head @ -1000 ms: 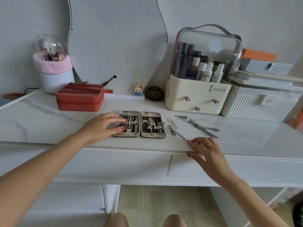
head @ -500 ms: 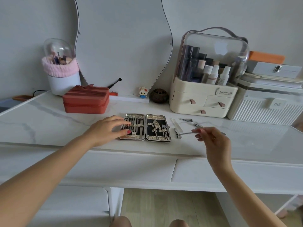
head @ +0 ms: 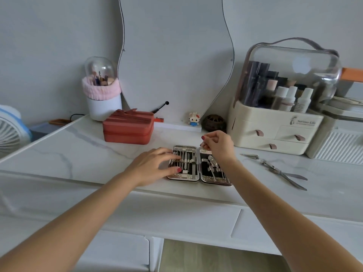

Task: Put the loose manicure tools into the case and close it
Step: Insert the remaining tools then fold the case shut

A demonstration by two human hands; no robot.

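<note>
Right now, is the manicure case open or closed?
Open. The manicure case lies spread flat on the desk, both halves facing up with tools showing in their slots.

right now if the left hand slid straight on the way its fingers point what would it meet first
The left hand points right, its fingers already on the left half of the open case. Going on, it would likely run over the tools strapped there, then reach the right hand over the other half, though that hand's height is unclear.
</note>
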